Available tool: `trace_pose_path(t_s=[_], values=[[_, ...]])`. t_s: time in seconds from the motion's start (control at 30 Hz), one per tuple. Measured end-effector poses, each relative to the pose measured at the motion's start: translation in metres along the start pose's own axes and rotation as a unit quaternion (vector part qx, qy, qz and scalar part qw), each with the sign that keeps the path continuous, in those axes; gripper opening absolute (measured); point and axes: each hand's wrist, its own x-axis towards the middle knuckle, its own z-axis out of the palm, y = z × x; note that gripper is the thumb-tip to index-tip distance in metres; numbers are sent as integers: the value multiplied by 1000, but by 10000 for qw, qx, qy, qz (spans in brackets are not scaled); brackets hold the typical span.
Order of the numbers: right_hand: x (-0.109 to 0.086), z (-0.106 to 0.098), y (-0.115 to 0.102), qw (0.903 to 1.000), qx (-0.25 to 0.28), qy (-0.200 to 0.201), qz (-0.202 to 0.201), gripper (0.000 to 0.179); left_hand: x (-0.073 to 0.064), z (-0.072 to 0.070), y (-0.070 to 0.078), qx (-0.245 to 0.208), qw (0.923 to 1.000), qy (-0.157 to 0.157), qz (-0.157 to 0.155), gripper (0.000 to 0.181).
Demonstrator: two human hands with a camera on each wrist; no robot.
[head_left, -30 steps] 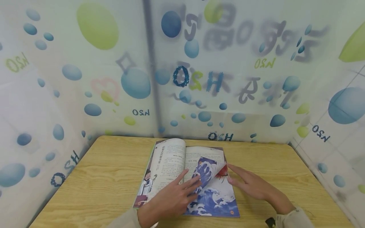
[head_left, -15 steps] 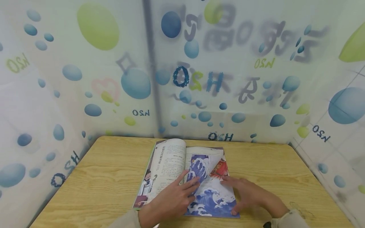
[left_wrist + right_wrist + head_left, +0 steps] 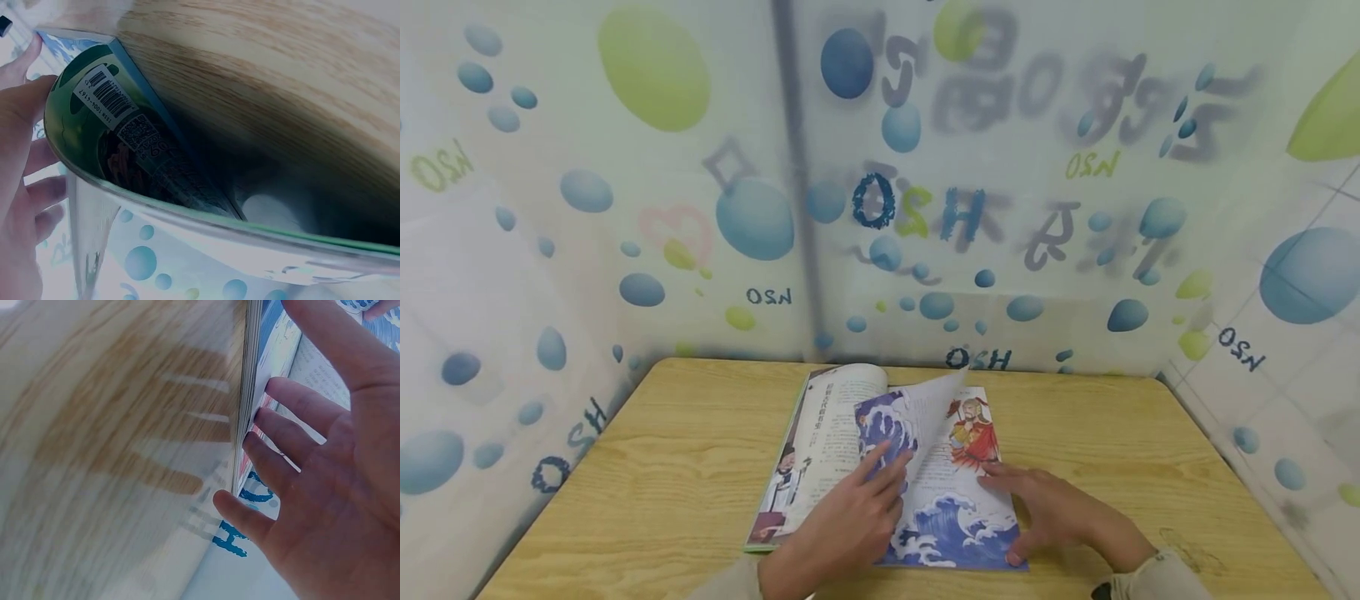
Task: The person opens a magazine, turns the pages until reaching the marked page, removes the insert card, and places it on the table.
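Note:
A magazine (image 3: 842, 433) lies spread on the table. One leaf (image 3: 938, 417) with a blue wave print stands lifted and curled over the middle, its free corner up. My left hand (image 3: 850, 521) lies across the lower part of this leaf, fingers extended against the wave print. In the left wrist view, the green back cover (image 3: 100, 131) with a barcode bows upward beside the hand. My right hand (image 3: 1060, 508) rests at the right page's lower right edge, fingers spread on the paper. That page (image 3: 955, 525) shows a red-robed figure above blue waves.
The wooden table (image 3: 685, 467) extends to both sides of the magazine. Behind it rises a pale curtain-like wall (image 3: 880, 325) with blue and green drops and mirrored lettering. A dark item (image 3: 1102, 591) shows by the right sleeve.
The leaf has swung leftward and risen, uncovering the red-robed figure. My left hand has shifted slightly left with it. My right hand has come down from the leaf's corner to the page's lower edge.

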Motion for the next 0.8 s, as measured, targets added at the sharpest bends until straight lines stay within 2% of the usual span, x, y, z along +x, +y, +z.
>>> trace_pose_path(t_s=[0.4,0.8], values=[[1,0,1,10000,-27,-11,5,98,0,3,-3,-418,9991,-100,9,25],[0,-1,0,10000,43,-50,62,97,2,5,-1,-423,9987,-257,-143,23]])
